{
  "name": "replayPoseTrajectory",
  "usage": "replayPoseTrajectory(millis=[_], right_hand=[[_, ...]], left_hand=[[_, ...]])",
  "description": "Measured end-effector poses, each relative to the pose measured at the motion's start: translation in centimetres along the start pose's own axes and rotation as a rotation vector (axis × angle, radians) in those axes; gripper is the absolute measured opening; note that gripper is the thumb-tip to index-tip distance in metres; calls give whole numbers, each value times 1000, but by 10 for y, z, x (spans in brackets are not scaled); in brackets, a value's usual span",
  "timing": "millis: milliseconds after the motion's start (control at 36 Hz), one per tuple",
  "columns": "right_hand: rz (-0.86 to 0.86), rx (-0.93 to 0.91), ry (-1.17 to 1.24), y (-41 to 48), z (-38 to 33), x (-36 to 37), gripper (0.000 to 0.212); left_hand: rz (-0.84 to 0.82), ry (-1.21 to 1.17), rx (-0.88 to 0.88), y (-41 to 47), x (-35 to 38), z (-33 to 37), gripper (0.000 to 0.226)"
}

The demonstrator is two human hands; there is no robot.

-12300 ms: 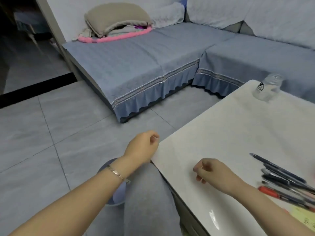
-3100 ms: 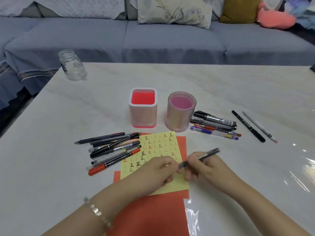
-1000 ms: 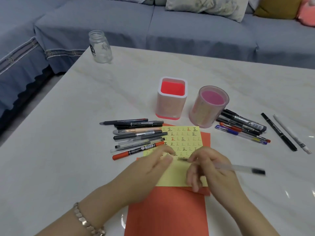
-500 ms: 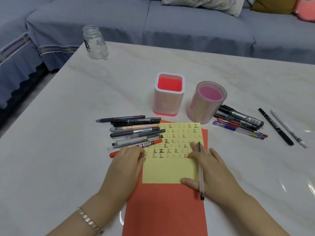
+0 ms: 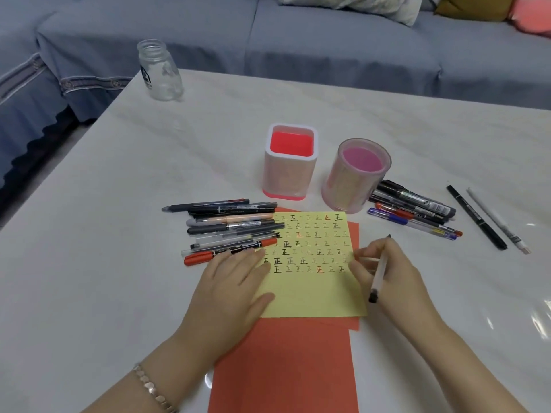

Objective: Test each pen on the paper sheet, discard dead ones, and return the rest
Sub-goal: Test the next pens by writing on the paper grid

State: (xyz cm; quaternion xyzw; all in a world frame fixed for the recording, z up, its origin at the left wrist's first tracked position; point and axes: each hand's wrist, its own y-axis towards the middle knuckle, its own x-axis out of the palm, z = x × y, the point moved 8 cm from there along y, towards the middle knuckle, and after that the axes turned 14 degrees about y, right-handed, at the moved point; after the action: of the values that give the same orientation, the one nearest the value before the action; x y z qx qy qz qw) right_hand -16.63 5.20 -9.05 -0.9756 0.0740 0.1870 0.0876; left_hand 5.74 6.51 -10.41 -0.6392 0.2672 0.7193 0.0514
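A yellow paper sheet (image 5: 310, 290) covered with rows of test marks lies on a red sheet (image 5: 283, 368). My left hand (image 5: 229, 290) rests flat on the yellow sheet's left edge. My right hand (image 5: 390, 281) grips a clear pen (image 5: 378, 277) at the sheet's right edge, black end toward me, tip pointing away. A pile of several pens (image 5: 229, 228) lies left of the sheet. Another group of pens (image 5: 414, 210) lies to the right. A square pink holder (image 5: 290, 165) and a round pink holder (image 5: 354, 177) stand behind the sheet.
A glass jar (image 5: 159, 71) stands at the table's far left corner. A black pen (image 5: 477, 217) and a white pen (image 5: 498, 220) lie apart at the far right. A blue sofa runs behind the white marble table (image 5: 104, 234).
My right hand has shifted from lying over the sheet to its right edge and has raised the pen. My left hand has spread flatter onto the sheet's left side.
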Motion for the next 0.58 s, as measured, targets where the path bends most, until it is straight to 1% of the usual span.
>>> replayPoseTrajectory(millis=[56, 83, 194, 278, 389, 500, 583], right_hand=[[4, 52, 10, 3, 5, 1, 21], [7, 73, 15, 3, 7, 0, 22], [21, 129, 47, 1, 13, -1, 26], [41, 163, 104, -1, 16, -1, 31], [71, 128, 168, -1, 15, 0, 41], [74, 49, 153, -2, 16, 0, 40], [123, 28, 134, -5, 20, -14, 39]], left_hand=[[-110, 9, 8, -2, 10, 1, 58], [-153, 11, 10, -2, 14, 1, 64], [-211, -5, -9, -4, 20, 0, 63], [-223, 2, -14, -4, 21, 0, 63], [-226, -9, -30, -4, 21, -1, 63], [-202, -24, -27, -4, 18, 1, 62], [-167, -52, -19, -3, 14, 4, 62]])
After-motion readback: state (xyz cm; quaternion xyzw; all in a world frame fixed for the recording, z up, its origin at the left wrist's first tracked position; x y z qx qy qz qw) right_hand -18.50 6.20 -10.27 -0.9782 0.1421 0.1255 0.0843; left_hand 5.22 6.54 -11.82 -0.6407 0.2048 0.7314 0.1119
